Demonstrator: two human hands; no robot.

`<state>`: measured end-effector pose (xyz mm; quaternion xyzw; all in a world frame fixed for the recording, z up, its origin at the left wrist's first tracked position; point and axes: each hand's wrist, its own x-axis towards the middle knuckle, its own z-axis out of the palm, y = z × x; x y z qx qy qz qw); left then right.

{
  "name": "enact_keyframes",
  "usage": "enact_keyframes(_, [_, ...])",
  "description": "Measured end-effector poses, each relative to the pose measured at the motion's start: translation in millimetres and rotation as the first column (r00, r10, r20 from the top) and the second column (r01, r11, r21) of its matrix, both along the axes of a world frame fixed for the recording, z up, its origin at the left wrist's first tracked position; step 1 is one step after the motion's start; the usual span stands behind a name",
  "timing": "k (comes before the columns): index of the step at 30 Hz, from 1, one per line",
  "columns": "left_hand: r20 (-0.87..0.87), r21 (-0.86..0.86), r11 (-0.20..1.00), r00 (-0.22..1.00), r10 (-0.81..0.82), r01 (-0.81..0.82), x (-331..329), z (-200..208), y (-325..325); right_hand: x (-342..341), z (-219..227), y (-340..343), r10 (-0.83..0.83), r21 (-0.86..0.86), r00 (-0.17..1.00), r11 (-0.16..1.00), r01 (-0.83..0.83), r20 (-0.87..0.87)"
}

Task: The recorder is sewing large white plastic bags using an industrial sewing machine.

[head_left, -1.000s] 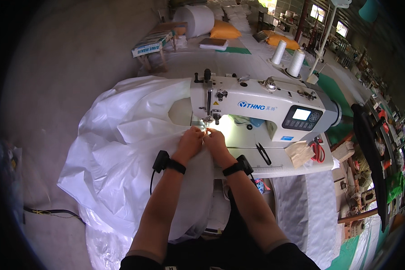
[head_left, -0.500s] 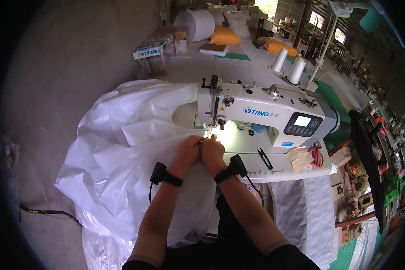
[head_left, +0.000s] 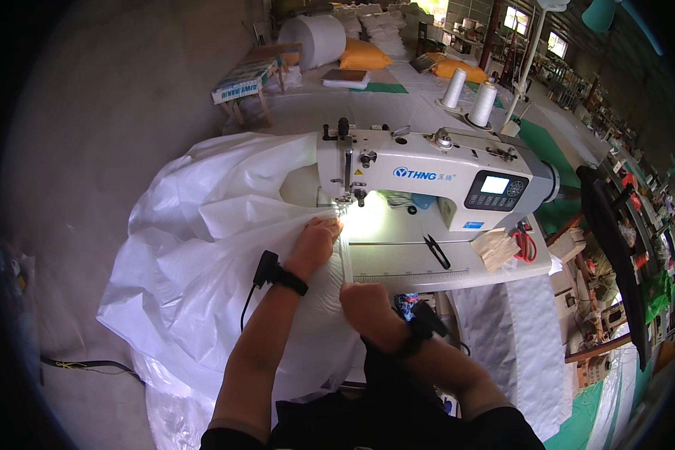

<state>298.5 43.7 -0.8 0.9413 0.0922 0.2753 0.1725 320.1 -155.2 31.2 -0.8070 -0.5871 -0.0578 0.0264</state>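
A large sheet of thin white plastic-like material (head_left: pixel 202 232) lies in folds over the left of the sewing table. Its straight, folded-looking edge runs from the needle area of the white sewing machine (head_left: pixel 427 166) toward me. My left hand (head_left: pixel 316 241) rests on the sheet just left of the needle, fingers stretched toward the presser foot; the lamp glare blurs their tips. By the table's front edge, my right hand (head_left: pixel 369 306) is closed on the sheet's edge, thumb side up. Exactly how its fingers grip is hidden. Black bands with small boxes circle both wrists.
On the table right of the needle lie black thread snips (head_left: pixel 436 253), a brown paper piece (head_left: pixel 495 250) and red-handled scissors (head_left: pixel 526 245). Two white thread cones (head_left: pixel 482 105) stand behind the machine. A dark cable (head_left: pixel 90 366) crosses the floor at left.
My right hand has left the needle area and come toward me along the sheet's edge to the table front. My left hand stays near the needle, its fingers now flatter. The view has shifted slightly.
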Motion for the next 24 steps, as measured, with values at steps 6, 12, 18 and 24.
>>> enact_keyframes(6, [0.016,-0.038,0.998,0.999,0.045,-0.045,-6.1,3.9,-0.4,49.9,-6.3,56.1,-0.286,0.253,0.914,0.898,0.36,-0.288])
enact_keyframes(12, [-0.026,-0.014,0.998,0.998,0.056,-0.057,-4.5,-4.5,-3.4,39.2,-20.9,81.5,-0.342,0.205,0.842,0.867,0.454,-0.419])
enact_keyframes(18, [-0.022,0.13,0.984,0.992,0.124,-0.12,5.5,-8.1,-4.9,47.3,-9.6,69.0,-0.133,0.216,0.925,0.951,0.22,-0.356])
enact_keyframes(24, [0.03,0.226,0.973,0.998,-0.049,0.041,-13.9,0.5,-25.9,20.0,-23.5,41.6,-0.065,0.204,0.99,0.975,0.089,-0.124])
